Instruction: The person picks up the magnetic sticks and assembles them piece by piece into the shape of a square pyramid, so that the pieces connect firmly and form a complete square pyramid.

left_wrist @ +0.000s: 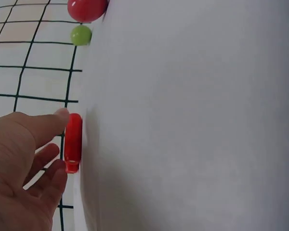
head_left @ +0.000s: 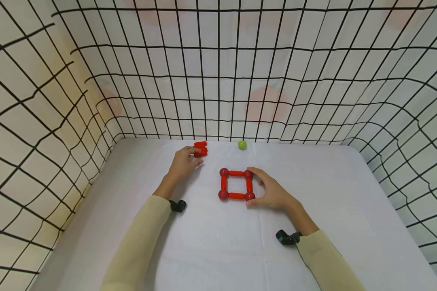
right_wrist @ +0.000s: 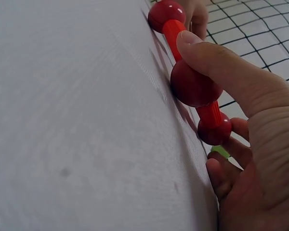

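Square frame (head_left: 236,196) lies on the desk (head_left: 218,254); right grip (head_left: 271,192) holds its right side between thumb and finger; desk surface extends nearward of the frame; green ball (head_left: 242,144), desk's far edge (head_left: 295,143) and black mesh (head_left: 219,49) lie beyond it; left grip (head_left: 182,163), fingers parted, touches red rods (head_left: 201,154) beyond-left.

Head view, below centre: four red balls (head_left: 223,195), four rods (head_left: 236,196); near centre: one green ball (head_left: 242,144); left of it: at least three loose rods (head_left: 200,144).

High head view forward and down, close wrist views, white tabletop (head_left: 218,242) in all
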Action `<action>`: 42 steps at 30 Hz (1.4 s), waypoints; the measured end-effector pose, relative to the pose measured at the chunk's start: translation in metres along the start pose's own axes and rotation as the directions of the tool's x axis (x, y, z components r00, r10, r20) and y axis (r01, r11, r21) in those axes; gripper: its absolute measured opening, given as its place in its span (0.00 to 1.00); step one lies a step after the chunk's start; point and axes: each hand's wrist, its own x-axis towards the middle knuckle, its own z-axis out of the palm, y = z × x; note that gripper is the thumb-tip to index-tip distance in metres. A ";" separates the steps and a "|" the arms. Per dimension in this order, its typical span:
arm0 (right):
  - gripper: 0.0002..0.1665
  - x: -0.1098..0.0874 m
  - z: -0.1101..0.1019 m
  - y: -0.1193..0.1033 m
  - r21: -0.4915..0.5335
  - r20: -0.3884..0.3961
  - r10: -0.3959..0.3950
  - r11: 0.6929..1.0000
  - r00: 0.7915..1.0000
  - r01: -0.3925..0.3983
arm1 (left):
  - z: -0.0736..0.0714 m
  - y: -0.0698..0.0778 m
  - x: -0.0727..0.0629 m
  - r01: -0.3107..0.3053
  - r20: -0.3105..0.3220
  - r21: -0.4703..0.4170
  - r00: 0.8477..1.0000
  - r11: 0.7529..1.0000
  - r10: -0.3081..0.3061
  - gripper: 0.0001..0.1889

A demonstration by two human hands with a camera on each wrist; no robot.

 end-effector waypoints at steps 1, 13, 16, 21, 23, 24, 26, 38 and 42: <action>0.69 0.000 0.000 0.000 -0.001 0.002 0.003 1.000 1.000 -0.003 | 0.000 0.000 0.001 0.003 0.002 0.003 1.000 1.000 -0.003 0.21; 0.68 0.002 0.003 0.007 0.001 0.007 0.004 1.000 1.000 -0.004 | 0.005 -0.003 -0.003 0.045 0.028 0.029 0.999 0.999 -0.046 0.20; 0.68 0.002 0.004 0.008 0.008 0.006 0.010 1.000 1.000 -0.010 | 0.006 -0.005 -0.005 0.039 0.057 0.059 0.997 0.998 -0.042 0.20; 0.68 0.002 0.004 0.008 0.018 0.003 0.015 1.000 1.000 -0.015 | 0.007 -0.005 -0.008 0.029 0.097 0.081 0.995 0.996 -0.037 0.18; 0.68 0.002 0.004 0.007 0.018 0.001 0.015 1.000 1.000 -0.015 | 0.007 -0.004 -0.010 0.028 0.100 0.072 0.994 0.997 -0.035 0.17; 0.68 0.002 0.004 0.007 0.016 -0.001 0.017 1.000 1.000 -0.017 | 0.007 -0.004 -0.011 0.027 0.098 0.060 0.995 0.998 -0.033 0.17; 0.68 0.001 0.003 0.007 0.016 -0.004 0.023 1.000 1.000 -0.022 | 0.007 -0.003 -0.014 0.025 0.094 0.028 0.995 0.999 -0.028 0.17; 0.67 0.002 0.001 0.007 0.021 -0.009 0.028 0.999 1.000 -0.027 | 0.008 0.013 -0.035 -0.019 0.119 -0.308 0.991 0.951 0.058 0.18; 0.68 0.002 0.000 0.007 0.026 -0.015 0.016 1.000 1.000 -0.016 | 0.009 0.021 -0.043 -0.059 0.159 -0.405 0.978 0.912 0.134 0.18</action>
